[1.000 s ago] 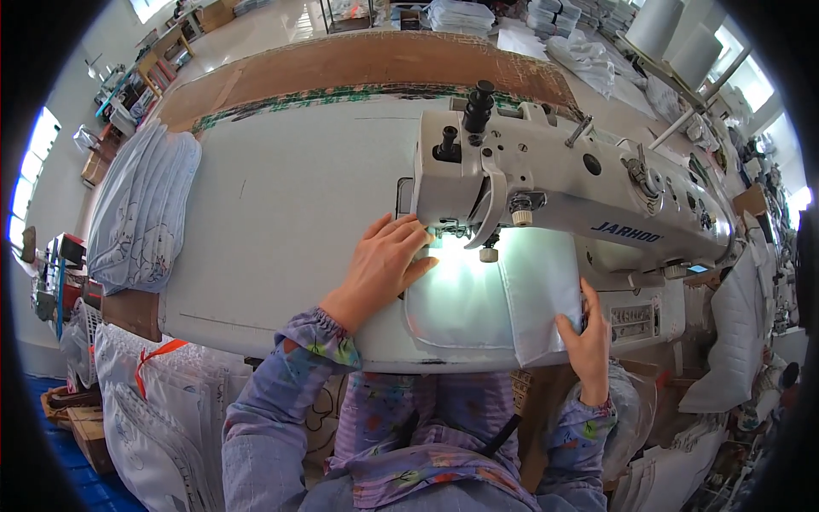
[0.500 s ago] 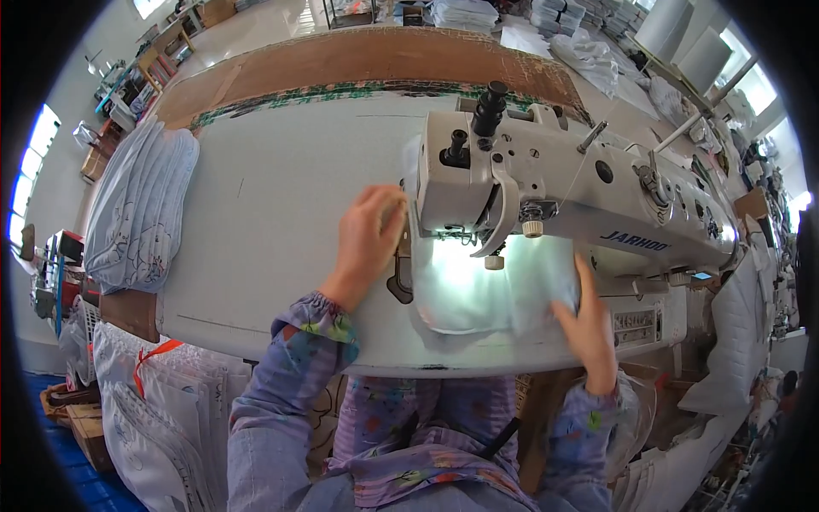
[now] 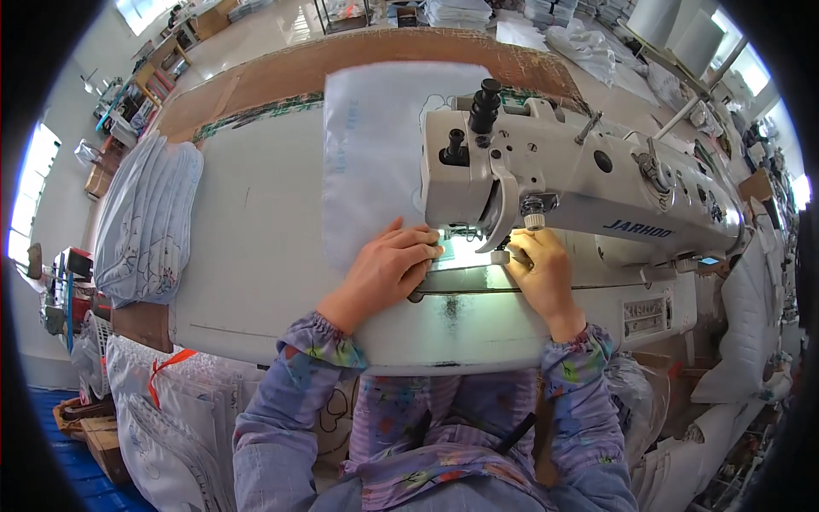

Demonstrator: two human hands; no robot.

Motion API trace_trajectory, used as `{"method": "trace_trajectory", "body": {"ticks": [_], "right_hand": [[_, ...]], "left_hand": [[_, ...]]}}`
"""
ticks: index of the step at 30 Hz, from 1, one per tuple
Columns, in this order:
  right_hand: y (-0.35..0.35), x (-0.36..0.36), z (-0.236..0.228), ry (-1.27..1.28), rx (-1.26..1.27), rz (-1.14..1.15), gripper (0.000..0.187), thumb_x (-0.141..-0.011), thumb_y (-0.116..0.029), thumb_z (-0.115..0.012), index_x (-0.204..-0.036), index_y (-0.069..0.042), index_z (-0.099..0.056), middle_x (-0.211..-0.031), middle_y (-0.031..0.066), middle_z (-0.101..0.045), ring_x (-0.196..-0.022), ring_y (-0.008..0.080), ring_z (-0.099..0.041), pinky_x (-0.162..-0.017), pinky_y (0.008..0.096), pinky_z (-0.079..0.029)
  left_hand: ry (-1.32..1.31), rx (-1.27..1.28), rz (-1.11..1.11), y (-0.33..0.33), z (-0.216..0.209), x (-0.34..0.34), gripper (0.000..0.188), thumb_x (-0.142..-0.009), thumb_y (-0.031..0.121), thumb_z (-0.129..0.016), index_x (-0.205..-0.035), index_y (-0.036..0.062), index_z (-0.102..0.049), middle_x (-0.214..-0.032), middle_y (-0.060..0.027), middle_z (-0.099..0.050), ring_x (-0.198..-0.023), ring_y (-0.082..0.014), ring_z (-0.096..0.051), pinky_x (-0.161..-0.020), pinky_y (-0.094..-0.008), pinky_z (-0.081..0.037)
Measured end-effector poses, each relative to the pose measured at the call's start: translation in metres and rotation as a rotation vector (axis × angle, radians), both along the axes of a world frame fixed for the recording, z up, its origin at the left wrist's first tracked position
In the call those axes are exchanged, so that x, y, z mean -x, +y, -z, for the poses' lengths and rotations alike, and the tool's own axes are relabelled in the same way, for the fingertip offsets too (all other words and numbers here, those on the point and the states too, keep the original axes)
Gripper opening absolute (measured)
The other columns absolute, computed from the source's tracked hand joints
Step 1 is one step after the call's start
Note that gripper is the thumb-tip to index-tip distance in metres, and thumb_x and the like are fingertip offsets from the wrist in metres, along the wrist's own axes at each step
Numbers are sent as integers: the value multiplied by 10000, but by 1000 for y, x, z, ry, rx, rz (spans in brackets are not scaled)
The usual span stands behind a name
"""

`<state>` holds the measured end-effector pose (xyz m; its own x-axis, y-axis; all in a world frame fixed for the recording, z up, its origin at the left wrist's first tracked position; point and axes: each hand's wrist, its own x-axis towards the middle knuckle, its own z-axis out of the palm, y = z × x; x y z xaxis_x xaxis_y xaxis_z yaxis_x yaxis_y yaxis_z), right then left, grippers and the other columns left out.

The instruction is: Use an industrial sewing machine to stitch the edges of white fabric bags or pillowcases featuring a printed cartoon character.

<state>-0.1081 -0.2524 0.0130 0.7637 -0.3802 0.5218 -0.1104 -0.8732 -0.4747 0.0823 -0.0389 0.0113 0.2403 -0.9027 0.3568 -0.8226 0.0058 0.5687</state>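
A white cloth panel (image 3: 367,162) with pale blue print and a line drawing lies on the sewing machine table, running back to its far side and partly hidden by the machine head. My left hand (image 3: 384,269) rests on the panel's near part, left of the lit needle area, fingers stretched toward it. Just right of the presser foot, my right hand (image 3: 543,269) is closed, thumb and fingers pinched; what lies between them is hidden. The white sewing machine (image 3: 554,179) stands over the cloth, its lamp lighting the stitching spot.
On the table's left end lies a stack of folded white printed cloth pieces (image 3: 147,222). More white pieces with a red tie (image 3: 162,375) hang below the near left edge. A brown board (image 3: 256,81) borders the table's far side. Several bundles fill the floor behind.
The cloth that lay under the lamp toward me now extends far back, left of the machine head. My left hand came down onto it; my right hand moved in beside the presser foot and closed.
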Motion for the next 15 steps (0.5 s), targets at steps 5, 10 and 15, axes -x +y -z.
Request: {"method": "trace_trajectory", "body": {"ticks": [5,10,15], "right_hand": [[-1,1,3,22,2,32,233,-783,-28,-735,-1011,-68,-704,-913,106,-633,-799,324,-641,-687,434,-501],[0,0,3,21,0,30,214,-798,-35,-733,-1005,-75,-696,-926,99,-639,-779,310,-648,-672,413,-507],[-2,6,5,25,3,57,223,-817,-67,-749,-1027,-68,-675,-935,96,-634,-776,286,-654,-673,385,-516]], "left_hand": [[15,-15,61,-4,-2,-7,198,-939,94,-664,-1123,82,-736,-1276,-86,-701,-1249,-277,-631,-1201,-574,-370],[22,-48,104,-4,-7,-14,187,-939,95,-662,-1111,82,-734,-1264,-83,-703,-1229,-279,-636,-1200,-590,-364],[-19,-10,93,-8,-8,-11,175,-928,93,-665,-1087,74,-735,-1181,-79,-709,-1170,-283,-651,-1200,-588,-364]]}}
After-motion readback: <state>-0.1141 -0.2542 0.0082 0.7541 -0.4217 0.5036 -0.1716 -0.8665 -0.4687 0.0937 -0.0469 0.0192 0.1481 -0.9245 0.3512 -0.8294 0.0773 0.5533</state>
